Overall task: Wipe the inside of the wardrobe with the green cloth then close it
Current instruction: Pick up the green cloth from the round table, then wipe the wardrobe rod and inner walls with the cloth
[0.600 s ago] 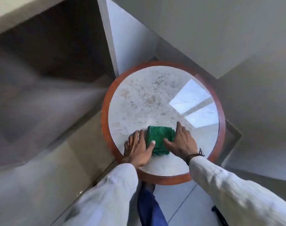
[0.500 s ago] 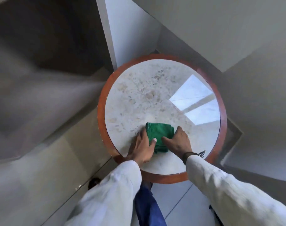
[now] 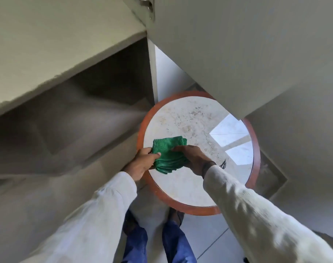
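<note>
Head view: looking down on a round stone-topped desk with a red-brown wooden rim (image 3: 256,149). Holding a folded green microfibre cloth (image 3: 167,154) over the near-left part of that desk, between both hands. Left hand (image 3: 142,164) pinching the cloth's left edge, thumb lying on top, fingers curling beneath. Right hand (image 3: 194,158) closing its grip on the cloth's right side, fingers bending over the fabric, a dark wristband (image 3: 209,167) sitting just behind it at the cuff. Cloth sagging in layers below the two grips; impossible to tell whether touching the desk. Open grey wardrobe interior (image 3: 82,118) lying left of the left grip, a pale wardrobe door (image 3: 237,54) hanging beyond and above the right grip. Cream sleeves (image 3: 256,215) trailing back from both hands, blue trousers (image 3: 173,242) showing below.
</note>
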